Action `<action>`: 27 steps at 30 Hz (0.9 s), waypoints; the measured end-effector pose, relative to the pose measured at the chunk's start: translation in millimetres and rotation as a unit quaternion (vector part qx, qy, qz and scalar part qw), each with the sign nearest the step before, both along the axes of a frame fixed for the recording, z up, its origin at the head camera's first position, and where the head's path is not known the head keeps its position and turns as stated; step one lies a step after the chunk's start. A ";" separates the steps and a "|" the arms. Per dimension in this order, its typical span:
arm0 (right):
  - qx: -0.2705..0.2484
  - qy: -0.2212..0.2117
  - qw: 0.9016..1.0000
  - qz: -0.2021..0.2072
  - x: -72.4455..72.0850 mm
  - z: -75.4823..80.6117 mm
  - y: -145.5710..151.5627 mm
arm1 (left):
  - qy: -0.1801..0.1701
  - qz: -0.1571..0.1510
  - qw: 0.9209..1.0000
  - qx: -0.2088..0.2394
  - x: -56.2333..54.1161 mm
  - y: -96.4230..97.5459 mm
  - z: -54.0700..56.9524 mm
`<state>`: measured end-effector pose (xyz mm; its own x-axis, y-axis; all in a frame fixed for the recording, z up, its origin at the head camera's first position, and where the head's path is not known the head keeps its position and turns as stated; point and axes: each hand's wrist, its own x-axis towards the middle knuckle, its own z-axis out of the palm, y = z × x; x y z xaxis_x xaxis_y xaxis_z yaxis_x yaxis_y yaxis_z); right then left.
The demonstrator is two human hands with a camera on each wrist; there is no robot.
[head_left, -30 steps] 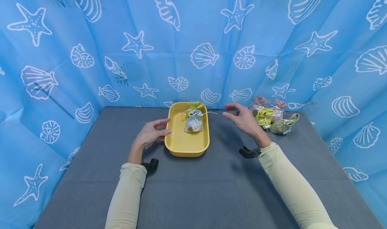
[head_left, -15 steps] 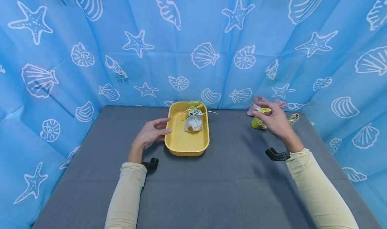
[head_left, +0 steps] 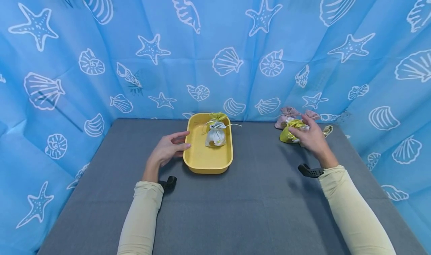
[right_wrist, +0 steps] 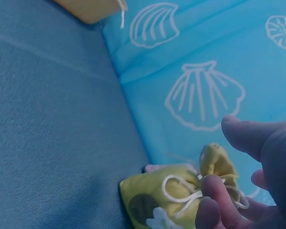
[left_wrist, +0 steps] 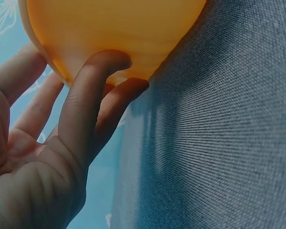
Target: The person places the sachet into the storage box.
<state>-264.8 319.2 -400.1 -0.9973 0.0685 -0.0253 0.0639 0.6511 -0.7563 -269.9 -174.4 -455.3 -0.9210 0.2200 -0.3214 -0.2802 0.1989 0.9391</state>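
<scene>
My left hand (head_left: 166,149) grips the left wall of a yellow tray (head_left: 208,164). In the left wrist view, curled fingers (left_wrist: 107,62) press the tray's outer side while others reach over its rim. Inside the tray lie a pale drawstring pouch (head_left: 215,137) and a yellow-green pouch (head_left: 219,116) behind it. My right hand (head_left: 313,137) is at another yellow-green drawstring pouch (head_left: 287,133) in the pile. The right wrist view shows fingertips at this pouch's tied neck (right_wrist: 219,167), with the thumb and fingers apart.
Pink pouches (head_left: 286,116) lie behind the right hand, against the blue shell-print curtain (head_left: 249,79). An olive pouch (head_left: 327,130) is mostly hidden by the hand. Grey cloth (head_left: 235,210) covers the table.
My right hand has moved right, from beside the tray to the pouch pile, and its fingers have lowered onto the yellow-green pouch. The left hand and tray stay put.
</scene>
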 end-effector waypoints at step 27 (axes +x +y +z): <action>0.013 0.042 0.995 -0.094 -3.3 -35.4 -5.2 | 0.000 0.005 1.000 0.007 -1.3 0.4 -3.5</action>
<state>-268.1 313.9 -435.5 -0.9653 0.2538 0.0613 0.1240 0.6523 -0.7477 -271.3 -174.0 -458.8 -0.9229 0.2160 -0.3187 -0.2823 0.1834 0.9417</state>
